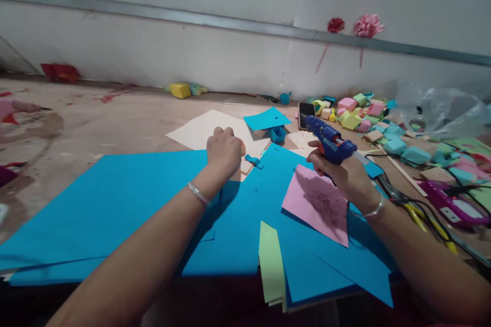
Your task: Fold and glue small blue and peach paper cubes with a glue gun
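Observation:
My right hand (345, 171) is wrapped round a blue glue gun (328, 139), its nozzle pointing up and left, above a pink paper sheet (316, 204). My left hand (223, 150) is closed in a fist over a small cream-coloured piece (245, 165) at the edge of the large blue paper sheets (115, 204). What the fist grips is hidden. A small blue paper scrap (253, 160) lies just right of that hand. A little blue paper box (278, 134) stands beyond it, beside a blue square sheet (266, 118).
A cream sheet (199, 130) lies behind my left hand. A phone (306, 112) and a heap of coloured paper boxes (368, 112) fill the right. A purple glue gun (452, 204), cables, a plastic bag (441, 110) and a green strip (270, 260) are nearby.

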### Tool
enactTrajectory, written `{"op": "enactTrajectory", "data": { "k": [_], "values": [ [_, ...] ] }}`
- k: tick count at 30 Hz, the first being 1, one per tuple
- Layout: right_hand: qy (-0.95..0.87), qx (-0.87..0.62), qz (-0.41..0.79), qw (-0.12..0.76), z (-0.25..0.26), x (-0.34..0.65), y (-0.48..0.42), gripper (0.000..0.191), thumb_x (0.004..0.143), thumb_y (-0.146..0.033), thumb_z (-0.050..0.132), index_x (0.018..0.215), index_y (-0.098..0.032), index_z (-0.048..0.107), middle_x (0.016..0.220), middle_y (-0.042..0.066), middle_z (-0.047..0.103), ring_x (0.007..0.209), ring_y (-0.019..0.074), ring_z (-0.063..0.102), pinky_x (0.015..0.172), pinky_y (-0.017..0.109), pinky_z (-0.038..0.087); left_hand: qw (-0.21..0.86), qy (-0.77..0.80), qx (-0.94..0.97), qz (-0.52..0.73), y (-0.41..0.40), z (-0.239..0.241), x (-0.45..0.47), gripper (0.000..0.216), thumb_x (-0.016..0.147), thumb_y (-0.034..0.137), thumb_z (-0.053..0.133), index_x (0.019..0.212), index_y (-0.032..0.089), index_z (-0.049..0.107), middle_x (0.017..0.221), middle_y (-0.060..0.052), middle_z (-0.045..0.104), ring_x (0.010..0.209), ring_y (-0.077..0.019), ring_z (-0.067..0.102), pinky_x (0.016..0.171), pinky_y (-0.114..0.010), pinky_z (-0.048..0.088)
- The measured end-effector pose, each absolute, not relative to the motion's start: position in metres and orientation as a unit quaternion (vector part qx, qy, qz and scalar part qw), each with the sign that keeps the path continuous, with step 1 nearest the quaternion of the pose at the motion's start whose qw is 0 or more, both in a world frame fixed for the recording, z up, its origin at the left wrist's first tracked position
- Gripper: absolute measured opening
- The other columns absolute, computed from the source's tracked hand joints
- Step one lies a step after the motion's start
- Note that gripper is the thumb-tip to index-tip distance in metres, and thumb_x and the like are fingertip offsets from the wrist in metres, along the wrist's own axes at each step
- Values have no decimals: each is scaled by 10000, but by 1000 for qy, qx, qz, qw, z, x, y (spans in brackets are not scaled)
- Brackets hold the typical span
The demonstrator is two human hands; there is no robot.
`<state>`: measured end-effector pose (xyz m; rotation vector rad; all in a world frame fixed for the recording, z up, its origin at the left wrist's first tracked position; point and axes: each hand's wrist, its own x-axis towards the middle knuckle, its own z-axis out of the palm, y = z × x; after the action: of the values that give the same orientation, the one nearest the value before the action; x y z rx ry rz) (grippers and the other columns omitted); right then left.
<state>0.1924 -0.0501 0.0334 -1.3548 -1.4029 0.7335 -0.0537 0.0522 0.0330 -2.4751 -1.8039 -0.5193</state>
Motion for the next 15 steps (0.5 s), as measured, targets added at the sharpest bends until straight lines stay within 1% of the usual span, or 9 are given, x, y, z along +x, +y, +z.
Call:
{"op": "enactTrajectory", "data": {
  "k": [2, 4, 5, 6, 8, 9, 11, 14, 15],
  "values": [
    [-594, -559, 307, 490, 35, 189, -56, 358, 807, -430, 687, 1035, -157, 638, 738, 5, 610, 570, 112, 524, 540, 266, 453, 10, -567, -797, -208, 54, 35, -52, 153, 817, 179, 600, 724, 173, 722, 1140, -141, 614, 1137, -339, 455, 896, -449, 425],
    [-609, -555, 315, 472, 37, 186, -62, 370, 800, -459, 690, 1014, -162, 639, 798, 28, 642, 565, 114, 540, 542, 275, 465, -113, -529, -777, -321, 50, 38, -47, 105, 788, 230, 663, 718, 176, 720, 1205, -114, 608, 1166, -303, 491, 978, -430, 408],
    [-615, -551, 320, 464, 37, 185, -64, 377, 792, -473, 694, 1004, -165, 639, 821, 36, 654, 567, 117, 550, 547, 279, 473, -224, -489, -748, -390, 47, 39, -44, 95, 767, 250, 692, 714, 175, 717, 1183, -102, 626, 1141, -275, 534, 985, -407, 418],
    [-620, -548, 324, 459, 37, 183, -66, 381, 784, -485, 698, 988, -168, 640, 822, 38, 660, 573, 123, 563, 554, 282, 479, -368, -452, -680, -446, 42, 40, -40, 91, 725, 245, 730, 700, 160, 711, 1084, -102, 666, 1092, -262, 575, 955, -391, 445],
    [-628, -541, 324, 455, 36, 181, -69, 379, 781, -500, 694, 962, -172, 639, 793, 33, 657, 600, 141, 591, 576, 287, 493, -470, -426, -633, -445, 33, 39, -34, 213, 761, 349, 712, 770, 137, 716, 833, -76, 702, 833, -201, 653, 814, -363, 517],
    [-630, -543, 319, 454, 35, 180, -70, 373, 783, -503, 689, 948, -172, 640, 772, 30, 652, 611, 148, 599, 582, 288, 496, -577, -409, -544, -452, 30, 39, -31, 215, 713, 315, 771, 759, 113, 714, 777, -68, 697, 770, -170, 647, 799, -328, 517],
    [-631, -552, 303, 453, 34, 177, -71, 362, 785, -504, 681, 922, -171, 641, 748, 30, 645, 609, 153, 596, 569, 285, 491, -680, -387, -425, -455, 26, 37, -26, 163, 706, 223, 790, 743, 91, 702, 764, -69, 695, 727, -127, 639, 770, -259, 519],
    [-633, -567, 285, 443, 31, 175, -70, 356, 781, -514, 672, 868, -169, 648, 729, 32, 634, 588, 144, 561, 528, 272, 458, -733, -367, -357, -447, 27, 36, -24, 21, 791, 97, 677, 806, 97, 691, 852, -89, 695, 777, -115, 656, 738, -205, 528],
    [-634, -571, 282, 438, 30, 175, -69, 356, 788, -519, 662, 856, -170, 649, 722, 30, 626, 588, 141, 547, 522, 269, 447, -743, -360, -347, -444, 27, 37, -24, 62, 813, 74, 634, 828, 103, 686, 877, -95, 692, 796, -120, 662, 726, -202, 534]
  ]
}}
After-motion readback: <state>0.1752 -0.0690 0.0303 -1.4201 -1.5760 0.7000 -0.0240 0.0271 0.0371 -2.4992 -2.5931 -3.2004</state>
